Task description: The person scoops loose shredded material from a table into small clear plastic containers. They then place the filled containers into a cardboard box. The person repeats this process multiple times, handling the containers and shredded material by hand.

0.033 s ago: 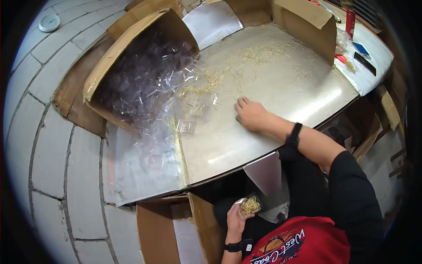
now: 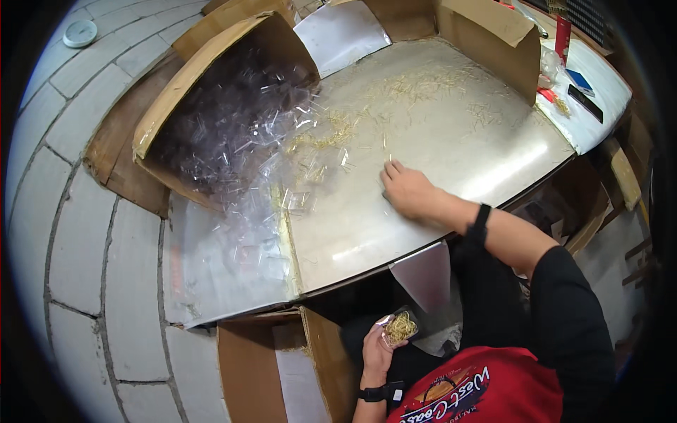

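Low in front of my body, my left hand (image 2: 375,354) is closed on a small clear plastic box (image 2: 400,328) filled with thin gold-coloured metal pieces, perhaps hairpins. My right hand (image 2: 410,190) rests on the grey, shiny tabletop (image 2: 451,151), fingers curled and pressed down. What lies under those fingers, if anything, is hidden. Beyond the right hand, loose gold pieces (image 2: 423,84) are scattered thinly over the top. A denser cluster of the same gold pieces (image 2: 331,134) lies to its left, beside the clear boxes.
At the left, a tipped cardboard box (image 2: 151,134) spills many clear plastic boxes (image 2: 247,134) onto the table. Cardboard walls (image 2: 486,39) edge the far side. An open carton (image 2: 243,366) stands below the near edge. A blue item (image 2: 580,81) and a black item (image 2: 585,103) lie at right.
My right hand has shifted slightly to the right and nearer along the tabletop. My left hand keeps its hold on the clear box in almost the same place.
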Tool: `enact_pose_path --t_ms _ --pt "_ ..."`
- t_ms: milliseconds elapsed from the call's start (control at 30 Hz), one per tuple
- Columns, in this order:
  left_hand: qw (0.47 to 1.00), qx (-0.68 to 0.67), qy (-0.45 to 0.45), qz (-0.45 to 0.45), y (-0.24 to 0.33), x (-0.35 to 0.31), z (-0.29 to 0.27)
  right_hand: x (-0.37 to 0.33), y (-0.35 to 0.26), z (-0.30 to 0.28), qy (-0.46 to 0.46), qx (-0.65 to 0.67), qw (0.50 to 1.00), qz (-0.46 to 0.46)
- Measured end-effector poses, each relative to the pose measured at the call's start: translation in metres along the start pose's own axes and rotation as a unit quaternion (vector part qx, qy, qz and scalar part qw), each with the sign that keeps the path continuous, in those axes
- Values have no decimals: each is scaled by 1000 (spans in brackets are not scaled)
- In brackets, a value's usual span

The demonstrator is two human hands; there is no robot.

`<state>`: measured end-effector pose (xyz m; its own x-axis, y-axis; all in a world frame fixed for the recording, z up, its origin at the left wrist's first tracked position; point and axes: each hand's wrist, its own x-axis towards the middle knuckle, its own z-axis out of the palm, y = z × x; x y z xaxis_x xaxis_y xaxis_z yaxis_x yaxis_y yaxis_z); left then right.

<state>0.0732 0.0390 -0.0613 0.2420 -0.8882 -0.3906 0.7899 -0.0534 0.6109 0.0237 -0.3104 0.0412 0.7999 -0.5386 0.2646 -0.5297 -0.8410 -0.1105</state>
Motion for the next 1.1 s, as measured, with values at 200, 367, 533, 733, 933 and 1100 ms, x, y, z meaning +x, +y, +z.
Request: enact_pose_path --t_ms 200,367,533,733,933,1100 --pt "999 32 1 -11 -6 0 7 -85 3 -57 33 280 959 38" --pt "996 72 26 -48 -19 2 1 -99 -4 -49 60 276 956 74" --pt "991 94 36 -84 -35 16 2 -108 -53 -22 75 115 991 2" --pt "983 130 18 -125 -53 37 14 -114 -49 -34 70 106 991 43" --pt "984 129 29 -122 -49 50 47 -145 -63 -52 51 176 983 3" --pt "985 129 14 -112 -63 62 45 -118 -43 -40 90 148 985 17"
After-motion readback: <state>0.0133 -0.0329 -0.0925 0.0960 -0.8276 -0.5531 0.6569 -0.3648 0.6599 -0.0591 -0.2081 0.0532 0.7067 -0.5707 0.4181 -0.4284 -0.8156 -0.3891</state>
